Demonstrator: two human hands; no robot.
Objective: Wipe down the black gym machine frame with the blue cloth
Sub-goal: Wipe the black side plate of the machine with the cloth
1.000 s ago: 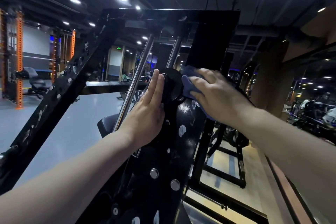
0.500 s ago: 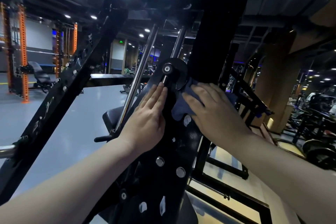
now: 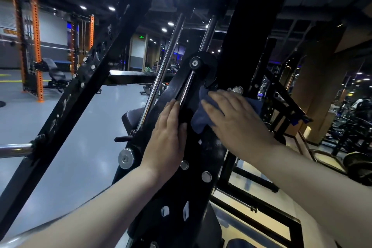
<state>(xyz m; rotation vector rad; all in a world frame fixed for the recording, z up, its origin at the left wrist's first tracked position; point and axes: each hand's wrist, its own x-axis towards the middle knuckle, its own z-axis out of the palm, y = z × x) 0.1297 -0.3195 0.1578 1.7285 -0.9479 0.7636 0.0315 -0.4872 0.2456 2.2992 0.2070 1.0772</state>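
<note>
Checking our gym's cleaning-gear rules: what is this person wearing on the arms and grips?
Nothing worn shows. The left grip and right grip have no gloves, rings or watch. The left forearm and right forearm are bare to the picture's edge, with no sleeves in view.

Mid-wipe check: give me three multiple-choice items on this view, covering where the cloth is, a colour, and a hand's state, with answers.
1. Where is the blue cloth? A) on the floor B) under the right hand, on the black frame C) over the chrome bar
2. What colour are the far-left rack uprights? A) green B) orange C) white
3. How does the left hand lie? A) fisted B) gripping the cloth C) flat on the frame
Answers: 1 B, the right hand presses it there; 2 B, both posts are orange; 3 C, it rests flat, uncurled.
</note>
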